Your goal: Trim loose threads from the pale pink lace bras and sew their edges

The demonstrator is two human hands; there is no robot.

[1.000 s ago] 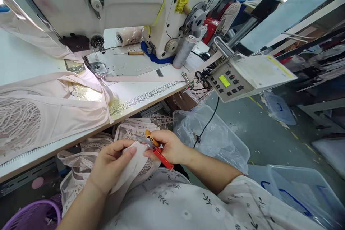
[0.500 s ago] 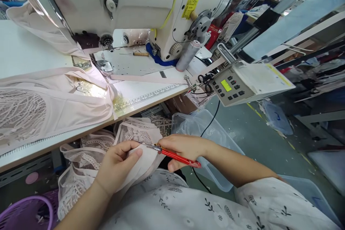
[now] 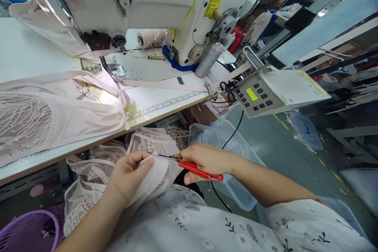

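Observation:
My left hand (image 3: 130, 175) pinches the edge of a pale pink fabric piece (image 3: 152, 177) with lace, held over my lap. My right hand (image 3: 203, 161) is wrapped round red-handled scissors (image 3: 201, 171). Their metal blades point left and lie at the fabric's top edge, close to my left fingertips. More pale lace pieces (image 3: 85, 201) hang in a pile below the table edge, left of and behind my left hand. On the table, a pale pink garment (image 3: 79, 120) with lace cups lies beneath and beside the needle area of the sewing machine (image 3: 147, 8).
The white table (image 3: 165, 102) has a printed ruler along its front edge. A control box (image 3: 262, 94) juts out at its right. Thread cones (image 3: 209, 60) stand or lie near the machine. Below are a clear plastic bin (image 3: 245, 189), a black cable and a purple basket (image 3: 32, 216).
My right hand and the scissors have shifted slightly right, and the blades now reach over the fabric's top edge. The fabric has tilted, showing more lace. The camera view has shifted slightly.

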